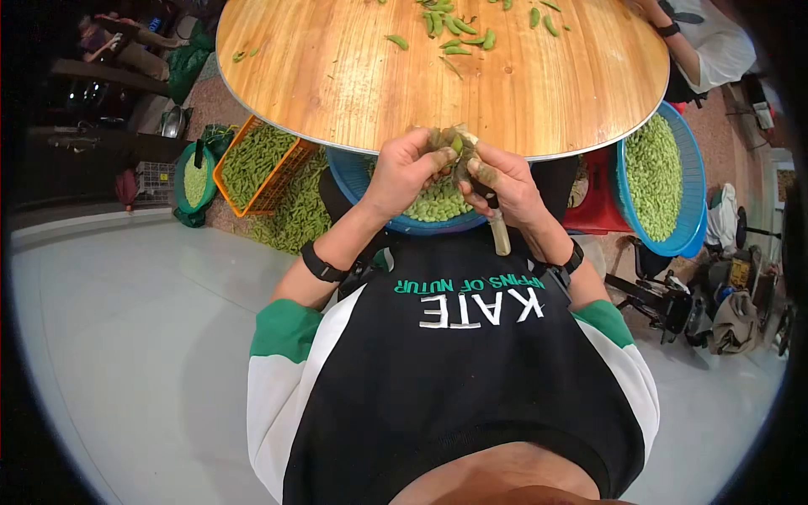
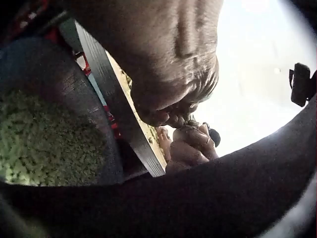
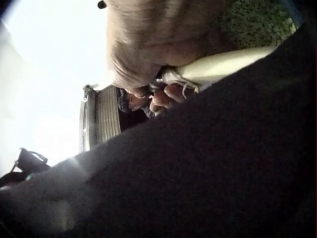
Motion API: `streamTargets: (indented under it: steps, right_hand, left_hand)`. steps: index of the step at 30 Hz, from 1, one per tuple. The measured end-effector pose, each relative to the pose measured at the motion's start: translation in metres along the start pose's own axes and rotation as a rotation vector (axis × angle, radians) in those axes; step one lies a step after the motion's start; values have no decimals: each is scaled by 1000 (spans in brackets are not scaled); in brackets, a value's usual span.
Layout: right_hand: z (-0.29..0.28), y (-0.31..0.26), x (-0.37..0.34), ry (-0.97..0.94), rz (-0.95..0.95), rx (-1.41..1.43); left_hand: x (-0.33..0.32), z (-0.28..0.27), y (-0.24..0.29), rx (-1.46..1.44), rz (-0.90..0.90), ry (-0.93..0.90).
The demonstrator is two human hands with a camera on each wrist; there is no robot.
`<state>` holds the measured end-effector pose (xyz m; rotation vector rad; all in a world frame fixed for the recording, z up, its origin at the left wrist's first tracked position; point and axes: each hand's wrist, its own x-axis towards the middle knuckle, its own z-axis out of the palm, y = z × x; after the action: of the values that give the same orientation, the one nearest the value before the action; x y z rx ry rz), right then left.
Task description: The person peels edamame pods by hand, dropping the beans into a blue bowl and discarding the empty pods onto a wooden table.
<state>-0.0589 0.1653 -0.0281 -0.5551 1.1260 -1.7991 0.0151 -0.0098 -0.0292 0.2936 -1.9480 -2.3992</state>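
In the head view both hands meet over a blue basin [image 1: 353, 181] of shelled green beans [image 1: 438, 204], at the table's near edge. My left hand [image 1: 404, 172] pinches a green bean pod [image 1: 457, 144] with its thumb and fingers. Fingers of my right hand [image 1: 509, 185] curl round a tool with a pale handle [image 1: 502, 236], which points back toward the body. That same pale handle [image 3: 223, 64] juts from under the right hand in the right wrist view; the tool's working end is hidden. Fingertips of both hands look soiled or wrapped.
Several loose pods [image 1: 442, 21] lie on the round wooden table [image 1: 362, 93]. At left stand an orange crate [image 1: 269, 181] of pods, a pod heap [image 1: 295, 219] and a green basin [image 1: 187, 198]. Another blue basin [image 1: 694, 168] of beans is right, near another person's arm [image 1: 682, 50].
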Motion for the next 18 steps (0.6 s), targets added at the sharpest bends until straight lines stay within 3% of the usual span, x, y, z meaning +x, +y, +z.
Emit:
streamTargets:
  steps: [6, 8, 11, 15, 17, 18]
  right_hand:
    - [2, 5, 3, 93, -58, -89]
    - [0, 3, 4, 60, -34, -43]
    - [-8, 4, 3, -7, 4, -37]
    - [-11, -2, 1, -22, -6, -161]
    - [-18, -5, 2, -191, 85, 190]
    - [-18, 0, 2, -157, 112, 279]
  left_hand:
    - [3, -5, -6, -94, 21, -19]
    - [3, -8, 0, -333, -194, -84]
    - [0, -6, 2, -550, -318, -108]
    - [-2, -8, -7, -572, -296, -169]
    - [-4, -2, -4, -711, -279, -306]
    - [-5, -1, -3, -713, -279, -303]
